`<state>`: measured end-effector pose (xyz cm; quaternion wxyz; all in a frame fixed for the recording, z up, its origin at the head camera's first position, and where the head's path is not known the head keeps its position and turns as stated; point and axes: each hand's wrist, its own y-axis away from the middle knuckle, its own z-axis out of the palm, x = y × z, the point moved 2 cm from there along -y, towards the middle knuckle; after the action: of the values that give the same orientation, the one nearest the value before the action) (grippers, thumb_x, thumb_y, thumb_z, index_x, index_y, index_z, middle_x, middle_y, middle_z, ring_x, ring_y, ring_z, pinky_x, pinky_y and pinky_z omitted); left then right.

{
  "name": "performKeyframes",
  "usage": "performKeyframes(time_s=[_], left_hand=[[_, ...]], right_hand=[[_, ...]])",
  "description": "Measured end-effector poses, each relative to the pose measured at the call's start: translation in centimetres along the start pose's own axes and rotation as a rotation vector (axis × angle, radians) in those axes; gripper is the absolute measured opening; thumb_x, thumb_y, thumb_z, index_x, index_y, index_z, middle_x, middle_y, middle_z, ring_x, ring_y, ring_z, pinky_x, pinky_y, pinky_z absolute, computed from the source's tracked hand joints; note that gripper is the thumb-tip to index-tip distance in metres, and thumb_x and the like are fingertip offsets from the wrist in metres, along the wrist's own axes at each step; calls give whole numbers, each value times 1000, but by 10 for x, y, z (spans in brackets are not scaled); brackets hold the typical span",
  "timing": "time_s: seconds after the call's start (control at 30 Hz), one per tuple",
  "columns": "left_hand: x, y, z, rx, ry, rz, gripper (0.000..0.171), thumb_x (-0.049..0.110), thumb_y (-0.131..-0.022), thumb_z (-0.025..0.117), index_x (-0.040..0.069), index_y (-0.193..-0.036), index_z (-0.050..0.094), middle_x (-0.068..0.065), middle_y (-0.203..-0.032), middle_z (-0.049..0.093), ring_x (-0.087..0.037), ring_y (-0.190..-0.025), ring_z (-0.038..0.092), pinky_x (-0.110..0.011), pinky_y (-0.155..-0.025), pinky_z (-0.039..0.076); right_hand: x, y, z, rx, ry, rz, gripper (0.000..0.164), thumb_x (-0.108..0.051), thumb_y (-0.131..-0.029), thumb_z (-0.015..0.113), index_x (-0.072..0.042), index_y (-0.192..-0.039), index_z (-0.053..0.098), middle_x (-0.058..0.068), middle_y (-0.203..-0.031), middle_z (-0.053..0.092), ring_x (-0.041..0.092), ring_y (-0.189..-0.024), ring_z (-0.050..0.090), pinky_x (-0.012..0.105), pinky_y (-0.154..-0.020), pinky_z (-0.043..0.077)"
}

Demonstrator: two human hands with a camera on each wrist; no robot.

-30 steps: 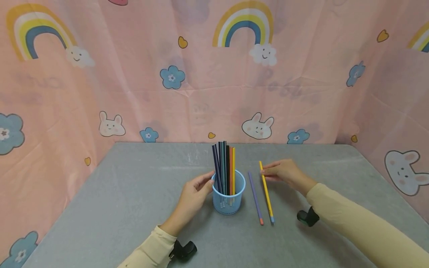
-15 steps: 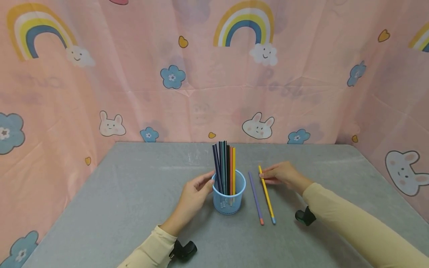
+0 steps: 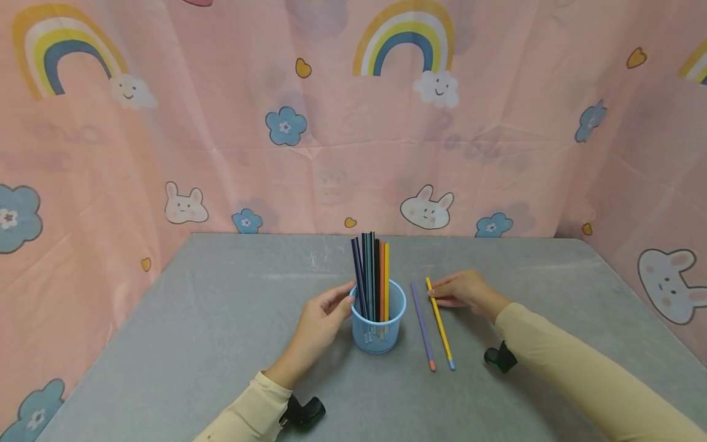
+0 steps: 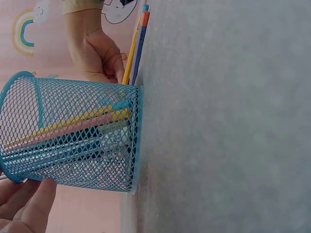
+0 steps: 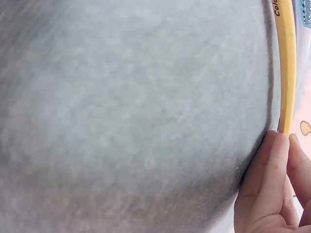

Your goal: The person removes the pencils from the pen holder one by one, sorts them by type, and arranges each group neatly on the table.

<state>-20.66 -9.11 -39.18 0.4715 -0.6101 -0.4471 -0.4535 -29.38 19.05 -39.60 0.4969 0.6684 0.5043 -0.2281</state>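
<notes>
A light-blue mesh pencil cup stands upright, holding several pencils in dark, teal, orange and yellow. My left hand grips its left side near the rim; in the left wrist view those fingers sit against the mesh. To the right of the cup, my right hand pinches a yellow pencil near its far end. That pencil has a blue tip at the near end and lies low along the table. A purple pencil with a red tip lies beside it, between it and the cup.
The grey table reaches back to a pink curtain printed with rainbows, flowers and rabbits. A black wrist camera hangs under the left sleeve, another black camera under the right.
The right hand has come slightly nearer and lower, bringing the yellow pencil's far end down toward the table. The left hand and the cup have kept their place.
</notes>
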Motion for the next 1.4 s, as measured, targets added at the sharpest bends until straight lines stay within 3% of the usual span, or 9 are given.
performKeyframes(time_s=[0.67,0.77,1.0,1.17,1.4], left_hand=[[-1,-1,0,17,9,18,39,13,-102,56,-4,-137,56,-20,-140,58,-32,-127,59,-28,-99,55],[-1,-1,0,13,-1,19,39,14,-102,56,-3,-137,56,-20,-140,58,-32,-127,59,-28,-99,55],[-1,0,0,-2,-10,21,40,16,-103,55,-3,-138,55,-19,-141,57,-32,-127,59,-27,-99,55],[-1,0,0,3,-4,7,39,15,-102,56,-2,-138,56,-18,-141,58,-31,-127,60,-26,-98,55],[-3,-1,0,19,12,-5,38,13,-102,56,-2,-137,57,-19,-140,59,-31,-126,60,-27,-99,56]], right_hand=[[-6,-5,10,119,124,21,22,-7,-86,76,6,-103,70,9,-83,73,8,-62,67,23,-62,62],[-6,-6,7,109,133,-19,25,-8,-88,75,8,-106,70,13,-90,74,8,-66,67,23,-64,62],[-15,5,-2,93,-32,-217,38,-13,-97,64,8,-129,59,25,-128,64,21,-101,71,33,-93,59],[-23,16,2,78,-104,-225,39,-15,-96,66,6,-129,61,20,-125,68,18,-103,72,37,-99,55],[-35,28,8,33,-181,-243,41,-16,-97,64,6,-131,60,7,-112,75,11,-99,73,34,-97,55]])
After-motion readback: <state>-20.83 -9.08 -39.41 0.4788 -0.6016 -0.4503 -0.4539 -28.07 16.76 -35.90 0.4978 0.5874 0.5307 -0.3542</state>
